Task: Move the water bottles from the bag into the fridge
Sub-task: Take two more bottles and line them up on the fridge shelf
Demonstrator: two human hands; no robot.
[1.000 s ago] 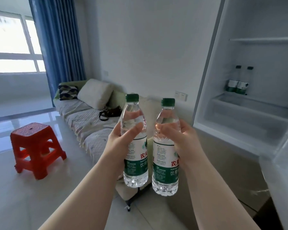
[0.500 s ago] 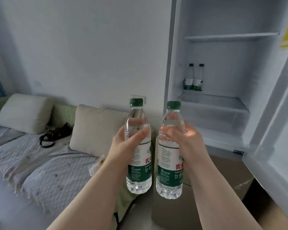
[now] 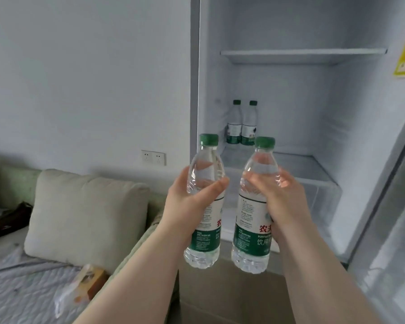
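Note:
I hold two clear water bottles with green caps and green-white labels upright in front of the open fridge. My left hand grips the left bottle around its middle. My right hand grips the right bottle the same way. Both bottles hang in the air just outside the fridge opening, at the height of its lower shelf. Two more bottles of the same kind stand side by side at the back left of that shelf.
An upper fridge shelf is bare. The open fridge door stands at the right. A sofa with a beige cushion, a dark bag and a clear plastic packet lies to the left. A wall socket is beside the fridge.
My view has swung right from the room toward the fridge, which now fills the frame closer. Both hands have carried the bottles up to the fridge opening.

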